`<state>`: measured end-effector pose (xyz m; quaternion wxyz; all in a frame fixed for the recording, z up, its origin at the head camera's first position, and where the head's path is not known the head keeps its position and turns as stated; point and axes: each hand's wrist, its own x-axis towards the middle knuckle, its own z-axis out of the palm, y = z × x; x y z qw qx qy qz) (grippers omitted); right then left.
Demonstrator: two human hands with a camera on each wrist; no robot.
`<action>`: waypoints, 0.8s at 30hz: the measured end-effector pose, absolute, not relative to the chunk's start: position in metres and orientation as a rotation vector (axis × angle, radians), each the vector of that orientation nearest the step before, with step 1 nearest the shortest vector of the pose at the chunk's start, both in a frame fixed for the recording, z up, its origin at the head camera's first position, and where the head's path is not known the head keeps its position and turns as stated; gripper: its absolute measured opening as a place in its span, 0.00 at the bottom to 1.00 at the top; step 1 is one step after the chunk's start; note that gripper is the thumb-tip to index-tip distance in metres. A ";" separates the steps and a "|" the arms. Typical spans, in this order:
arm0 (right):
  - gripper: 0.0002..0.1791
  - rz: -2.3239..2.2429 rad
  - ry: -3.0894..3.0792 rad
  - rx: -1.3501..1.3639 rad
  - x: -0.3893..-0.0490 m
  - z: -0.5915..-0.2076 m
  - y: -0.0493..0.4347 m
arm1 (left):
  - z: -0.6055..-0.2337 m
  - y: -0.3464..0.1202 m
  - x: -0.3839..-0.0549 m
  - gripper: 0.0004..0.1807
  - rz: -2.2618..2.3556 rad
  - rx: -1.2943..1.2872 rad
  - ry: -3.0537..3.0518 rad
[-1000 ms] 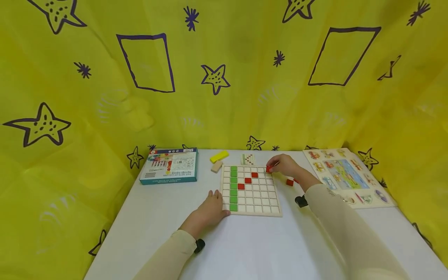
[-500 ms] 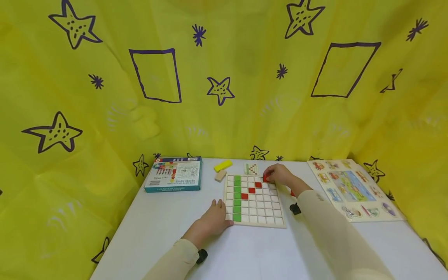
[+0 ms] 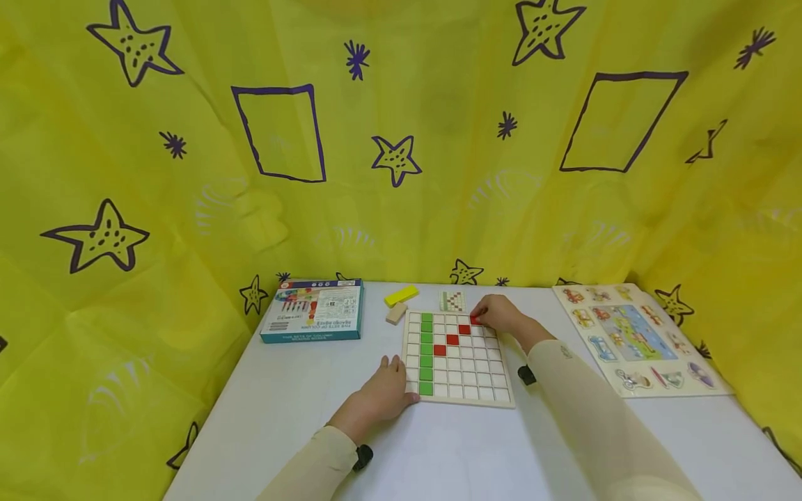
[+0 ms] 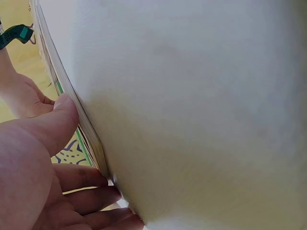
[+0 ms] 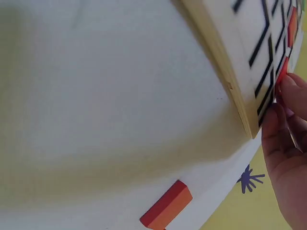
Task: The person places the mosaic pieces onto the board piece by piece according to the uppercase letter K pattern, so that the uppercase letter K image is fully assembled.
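A square wooden grid board (image 3: 462, 369) lies on the white table, with a column of green squares (image 3: 427, 351) near its left side. Three red squares (image 3: 452, 339) climb diagonally toward the upper right. At the far edge, my right hand (image 3: 501, 314) pinches another red square block (image 3: 474, 321) down at a cell of the top row; its fingers partly cover it. My left hand (image 3: 379, 395) rests against the near left corner, thumb (image 4: 66, 108) along one edge and fairly straight fingers along the other.
Behind the board lie a small pattern card (image 3: 452, 300), a yellow block (image 3: 401, 296) and a plain wooden block (image 3: 396, 313). A flat box (image 3: 313, 313) is at left, a picture puzzle (image 3: 639, 341) at right. A loose red block (image 5: 168, 206) lies beyond the board's corner.
My right hand has brought the red block slightly left and lowered it into the top row. The left hand stays at the board's corner. The head view has tilted up a little.
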<state>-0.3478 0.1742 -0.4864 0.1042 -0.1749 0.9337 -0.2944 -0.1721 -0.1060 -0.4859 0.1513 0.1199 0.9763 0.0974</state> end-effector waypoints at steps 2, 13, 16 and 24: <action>0.10 -0.818 2.794 -0.562 -0.346 -0.487 0.175 | -0.484 -0.105 -0.172 0.45 0.284 0.344 2.804; 0.10 -0.518 2.829 -0.670 -0.304 -0.464 0.221 | -0.482 -0.105 -0.171 0.46 0.337 0.303 2.781; 0.12 -0.530 2.762 -0.694 -0.291 -0.461 0.239 | -0.481 -0.106 -0.171 0.46 0.348 0.305 2.781; 0.14 -0.640 2.751 -0.740 -0.271 -0.474 0.267 | -0.481 -0.104 -0.169 0.45 0.385 0.308 2.770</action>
